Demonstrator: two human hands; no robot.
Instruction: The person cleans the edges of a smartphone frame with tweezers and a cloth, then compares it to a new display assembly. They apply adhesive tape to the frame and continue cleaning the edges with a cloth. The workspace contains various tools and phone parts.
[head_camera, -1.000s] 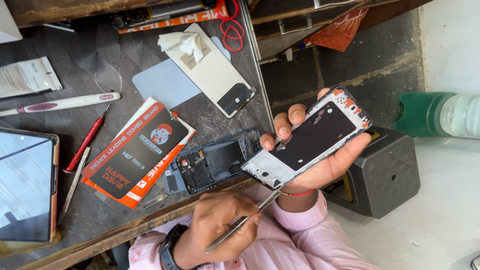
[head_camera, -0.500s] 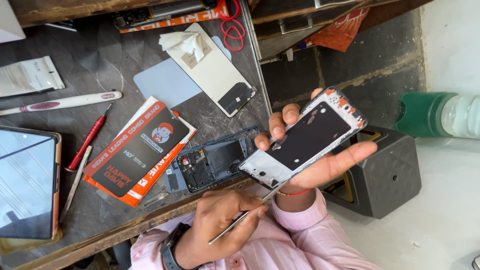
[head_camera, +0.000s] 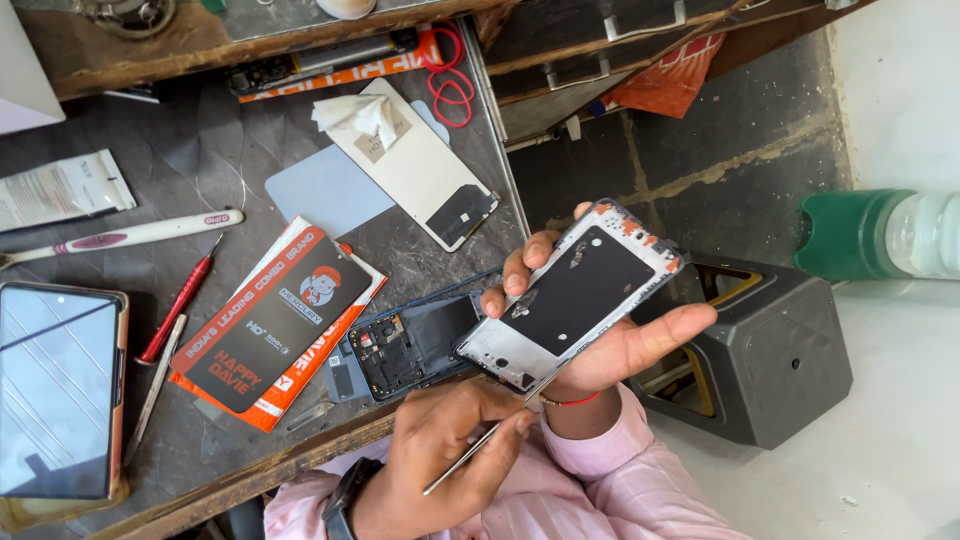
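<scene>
A: While both hands are in frame, log the counts first.

B: Two hands. The right hand (head_camera: 590, 345), on the far side of the view with its wrist crossing back, carries one phone frame (head_camera: 570, 297), silver edge, black panel up; its fingers (head_camera: 520, 270) curl over the near long edge, thumb along the other, pinching it off the bench (head_camera: 200, 170). The left hand (head_camera: 450, 450) has its fingers pressed together on one thin metal tool (head_camera: 475, 452), tip at the frame's lower corner.

A: On the bench?

B: One opened phone body (head_camera: 405, 345), just beside the frame. One white back cover (head_camera: 420, 165) on one blue-grey sheet (head_camera: 325, 190). One orange-and-black packet (head_camera: 270, 325). One red screwdriver (head_camera: 180, 300). One white toothbrush (head_camera: 120, 235). One phone with a dark screen (head_camera: 60, 390). One red cable loop (head_camera: 450, 85).

A: Obscured items?

B: The tool's tip contact is too small to resolve. The green-capped bottle (head_camera: 880, 235) is cut by the right edge. The dark box (head_camera: 770, 360) is partly behind the right hand. The toothbrush head is cut off at the left.
</scene>
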